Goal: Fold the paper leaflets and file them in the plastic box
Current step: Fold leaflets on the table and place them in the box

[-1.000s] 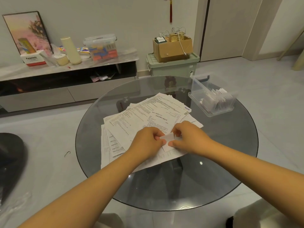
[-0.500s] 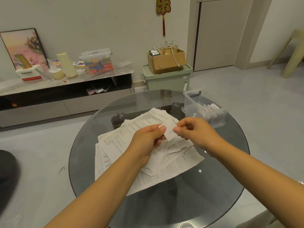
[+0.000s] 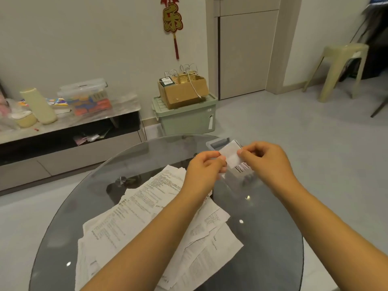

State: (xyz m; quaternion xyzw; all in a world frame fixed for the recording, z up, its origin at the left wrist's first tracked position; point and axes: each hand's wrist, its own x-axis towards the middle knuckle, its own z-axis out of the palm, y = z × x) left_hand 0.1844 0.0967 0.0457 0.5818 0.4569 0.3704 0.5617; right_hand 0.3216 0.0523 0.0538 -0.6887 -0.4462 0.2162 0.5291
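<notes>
A small folded white leaflet [image 3: 231, 155] is held in the air between both hands. My left hand [image 3: 203, 168] pinches its left edge and my right hand [image 3: 265, 159] pinches its right side. Both hands hover over the clear plastic box [image 3: 217, 142], which is mostly hidden behind them; a few filed leaflets [image 3: 242, 168] show below the held one. A loose pile of unfolded printed leaflets [image 3: 159, 223] lies on the round glass table [image 3: 270, 232], under my left forearm.
Beyond the table stand a green storage bin [image 3: 186, 116] with a cardboard box [image 3: 183, 92] on it, a low TV cabinet [image 3: 69, 131] with clutter at the left, and a plastic stool [image 3: 340, 68] at the far right.
Both hands lifted the folded leaflet off the paper pile and carried it forward and right to above the plastic box. The camera view tilted up.
</notes>
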